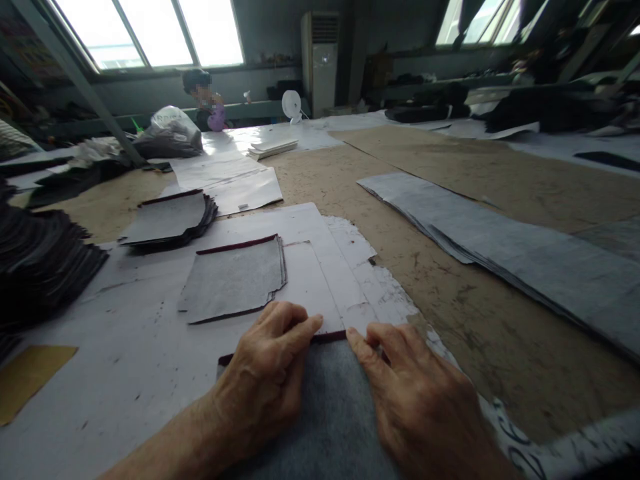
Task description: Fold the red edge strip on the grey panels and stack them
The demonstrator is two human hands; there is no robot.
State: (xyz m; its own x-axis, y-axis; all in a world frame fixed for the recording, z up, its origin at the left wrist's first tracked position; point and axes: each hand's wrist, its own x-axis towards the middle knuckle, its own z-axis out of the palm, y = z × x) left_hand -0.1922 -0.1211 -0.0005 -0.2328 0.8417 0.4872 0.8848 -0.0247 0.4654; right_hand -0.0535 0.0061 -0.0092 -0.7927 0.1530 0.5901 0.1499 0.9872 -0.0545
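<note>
The left hand (267, 363) and the right hand (423, 393) both press on a gray fabric piece (333, 413) at the near edge of the view, in the middle. The fingers of each are curled, with thumb and forefinger drawn close together at the piece's far edge, where a narrow dark red strip (330, 337) shows between the hands; whether they pinch the cloth or only press it, I cannot tell. The piece lies on white paper (135, 353) spread over the brown counter (450, 293). Just beyond the left hand is a small pile of gray panels (235, 277) with a dark red far edge, and farther left sits a thicker stack (170, 217) of similar panels. A tall dark pile (43, 260) stands at the far left, with a tan card (33, 377) nearer. To the right, long gray strips (505, 247) lie slantwise on the counter. At the far side are a white fan (291, 107) and a person (207, 103).
</note>
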